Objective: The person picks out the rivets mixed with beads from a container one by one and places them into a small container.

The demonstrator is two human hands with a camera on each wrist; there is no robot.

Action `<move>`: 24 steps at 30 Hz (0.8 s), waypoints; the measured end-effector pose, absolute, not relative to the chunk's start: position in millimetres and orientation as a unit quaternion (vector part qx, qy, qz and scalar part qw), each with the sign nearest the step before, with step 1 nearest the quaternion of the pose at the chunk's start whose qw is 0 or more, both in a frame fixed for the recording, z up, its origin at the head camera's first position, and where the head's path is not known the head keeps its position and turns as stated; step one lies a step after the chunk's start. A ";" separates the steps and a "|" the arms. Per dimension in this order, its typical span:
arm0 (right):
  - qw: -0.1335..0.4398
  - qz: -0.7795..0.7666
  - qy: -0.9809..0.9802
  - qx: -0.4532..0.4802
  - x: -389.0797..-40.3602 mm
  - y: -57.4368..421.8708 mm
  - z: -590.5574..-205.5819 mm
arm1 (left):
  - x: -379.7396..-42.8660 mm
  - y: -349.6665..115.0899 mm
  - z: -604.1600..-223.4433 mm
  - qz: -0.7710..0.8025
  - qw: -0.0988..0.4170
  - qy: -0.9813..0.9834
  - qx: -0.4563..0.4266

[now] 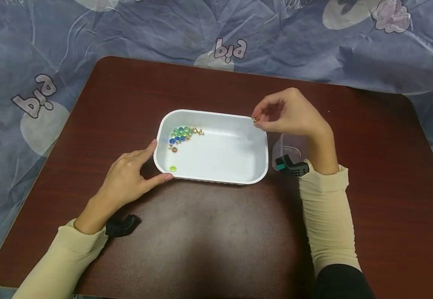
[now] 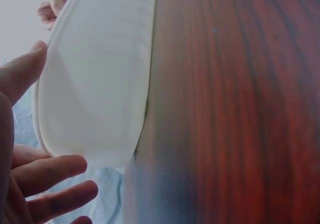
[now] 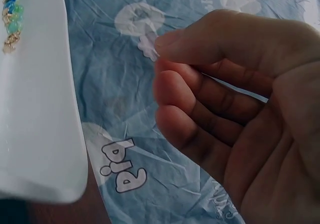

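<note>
A white rectangular tray [image 1: 220, 162] with rounded corners lies on the table. My left hand [image 1: 124, 178] rests at its left end, thumb on the near rim and index finger at the end wall, fingers fairly straight. Above the tray's far right corner, my right hand [image 1: 291, 112] pinches a small gold-coloured piece [image 1: 254, 120] between thumb and fingertips; the right wrist view hides that piece. Green and blue glass beads [image 1: 180, 133] cluster at the tray's left with several small gold pieces [image 1: 198, 131]. A single yellow-green bead [image 1: 173, 168] lies apart near the front left corner.
A clear plastic container [image 1: 277, 151] stands just right of the tray, partly hidden by the right wrist. Black wrist cameras [image 1: 123, 226] sit on both wrists. Beyond the brown table [image 1: 145, 83] hangs or lies a wrinkled blue printed cloth [image 1: 156, 33].
</note>
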State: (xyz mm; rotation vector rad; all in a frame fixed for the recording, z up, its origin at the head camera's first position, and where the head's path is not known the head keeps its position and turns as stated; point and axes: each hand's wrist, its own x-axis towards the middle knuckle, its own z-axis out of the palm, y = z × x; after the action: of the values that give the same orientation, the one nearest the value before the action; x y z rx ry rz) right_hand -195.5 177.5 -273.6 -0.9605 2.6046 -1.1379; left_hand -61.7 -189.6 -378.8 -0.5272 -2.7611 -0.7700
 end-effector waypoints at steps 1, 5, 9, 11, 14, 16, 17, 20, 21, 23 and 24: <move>0.069 -0.376 0.869 -0.315 -195.6 179.9 -273.5 | -61.7 -189.7 -378.7 -0.264 0.115 -0.940 -0.181; 0.068 -0.381 0.875 -0.290 -195.4 189.0 -271.7 | -61.5 -190.1 -378.7 -0.267 0.120 -0.938 -0.185; 0.071 -0.411 0.869 -0.266 -194.5 199.0 -267.9 | -61.0 -190.5 -378.5 -0.269 0.121 -0.937 -0.186; 0.070 -0.423 0.865 -0.260 -194.2 205.3 -266.1 | -61.0 -190.4 -378.4 -0.269 0.120 -0.937 -0.186; 0.066 -0.425 0.867 -0.254 -194.3 214.3 -264.8 | -61.2 -189.9 -378.2 -0.269 0.119 -0.938 -0.185; 0.063 -0.421 0.869 -0.253 -194.4 219.0 -264.6 | -61.4 -189.7 -378.2 -0.269 0.117 -0.938 -0.184; 0.062 -0.418 0.870 -0.252 -194.5 220.7 -264.7 | -61.5 -189.6 -378.2 -0.268 0.116 -0.939 -0.183; 0.061 -0.406 0.876 -0.251 -194.4 225.7 -264.7 | -61.8 -189.4 -378.6 -0.268 0.116 -0.939 -0.184; 0.063 -0.405 0.877 -0.251 -194.3 227.6 -265.0 | -61.8 -189.3 -378.8 -0.269 0.117 -0.938 -0.184; 0.067 -0.399 0.881 -0.247 -194.3 231.1 -265.3 | -61.9 -189.5 -379.0 -0.268 0.119 -0.938 -0.186; 0.070 -0.397 0.882 -0.244 -194.3 232.9 -265.3 | -62.0 -189.6 -379.1 -0.269 0.120 -0.937 -0.187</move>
State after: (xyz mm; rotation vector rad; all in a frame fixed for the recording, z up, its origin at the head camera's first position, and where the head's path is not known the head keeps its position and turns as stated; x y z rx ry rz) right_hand -194.3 232.9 -265.3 -0.7337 2.6548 -1.1934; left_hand -62.0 -189.6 -379.1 -0.5458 -2.7384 -0.7850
